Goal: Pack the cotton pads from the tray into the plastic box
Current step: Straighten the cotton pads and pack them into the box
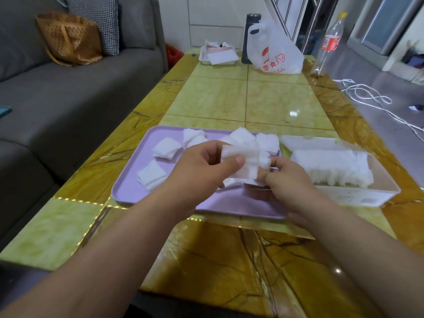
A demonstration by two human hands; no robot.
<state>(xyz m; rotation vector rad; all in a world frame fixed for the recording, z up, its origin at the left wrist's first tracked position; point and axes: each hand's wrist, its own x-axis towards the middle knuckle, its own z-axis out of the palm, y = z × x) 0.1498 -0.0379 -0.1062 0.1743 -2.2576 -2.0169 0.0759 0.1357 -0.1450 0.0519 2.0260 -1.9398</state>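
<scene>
A lilac tray [128, 191] lies on the table with several loose white cotton pads [166, 148] spread over its far half. Above the tray's middle, my left hand [202, 171] and my right hand [289, 180] together hold a small stack of cotton pads [247, 160]. The left thumb and fingers pinch the stack's left side, and the right fingers pinch its right side. To the right of the tray stands the clear plastic box [385, 180], holding a long row of packed pads [330, 167].
The yellow-green tiled table [229, 99] has a white tray of papers [218, 55], a dark flask [251, 31], a white plastic bag [275, 51] and a clear bottle [328, 47] at its far end. A grey sofa [68, 88] runs along the left.
</scene>
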